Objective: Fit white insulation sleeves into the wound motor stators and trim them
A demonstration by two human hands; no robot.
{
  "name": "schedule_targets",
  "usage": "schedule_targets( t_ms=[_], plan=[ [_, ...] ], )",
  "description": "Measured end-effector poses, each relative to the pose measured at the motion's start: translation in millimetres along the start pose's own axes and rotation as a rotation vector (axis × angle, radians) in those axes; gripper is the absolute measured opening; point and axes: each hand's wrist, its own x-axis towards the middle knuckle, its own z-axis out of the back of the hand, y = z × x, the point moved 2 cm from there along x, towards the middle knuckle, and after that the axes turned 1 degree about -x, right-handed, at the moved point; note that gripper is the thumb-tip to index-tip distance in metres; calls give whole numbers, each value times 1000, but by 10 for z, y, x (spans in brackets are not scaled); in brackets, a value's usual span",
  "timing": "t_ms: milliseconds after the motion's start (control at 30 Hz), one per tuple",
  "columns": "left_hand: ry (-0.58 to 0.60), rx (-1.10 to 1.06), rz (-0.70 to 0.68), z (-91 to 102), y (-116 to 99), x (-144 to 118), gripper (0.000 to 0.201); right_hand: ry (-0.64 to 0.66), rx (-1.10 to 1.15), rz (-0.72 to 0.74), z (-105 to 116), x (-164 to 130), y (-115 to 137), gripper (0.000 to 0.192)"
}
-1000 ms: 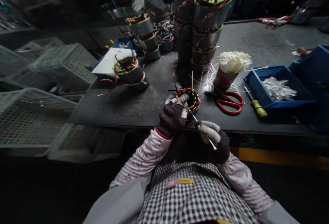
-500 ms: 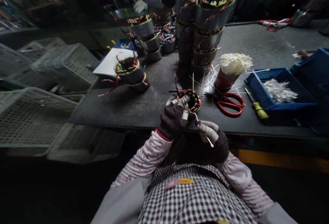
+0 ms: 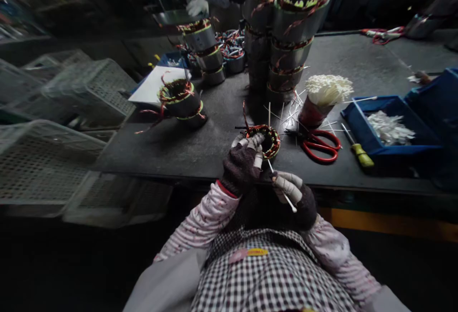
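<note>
A motor stator [image 3: 274,144] with copper-coloured windings stands at the table's front edge. My left hand [image 3: 245,157], in a dark glove with taped fingertips, is closed on its left rim, fingers reaching into the opening. Between the taped fingers of my right hand [image 3: 294,192] is a thin white cable tie [image 3: 290,202]. Its knobbed end points down toward me, and its other end meets the stator's near side; whether it passes through the windings I cannot tell. Another white tie [image 3: 269,114] stands up at the stator's far rim.
Red-handled scissors [image 3: 322,146], a cup of white ties [image 3: 315,109], a yellow-handled screwdriver [image 3: 362,154] and a blue bin [image 3: 393,147] lie to the right. Stacked stators [image 3: 286,57] rise behind; two more [image 3: 184,104] stand left. Plastic crates [image 3: 46,169] sit beside the table. Another person's gloved hand [image 3: 196,5] shows at the back.
The white tie in my right hand has straightened and tilted, its knobbed end slightly lower. My right hand has shifted a little down; my left hand stays on the stator.
</note>
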Motion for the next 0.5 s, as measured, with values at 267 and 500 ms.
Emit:
schedule_targets(
  t_ms=[267, 500],
  plan=[
    [56, 20, 42, 5, -1, 7, 39, 19, 123, -27, -256, 235, 299, 51],
    [31, 41, 14, -24, 15, -23, 39, -20, 69, 20, -193, 281, 279, 47]
  ],
)
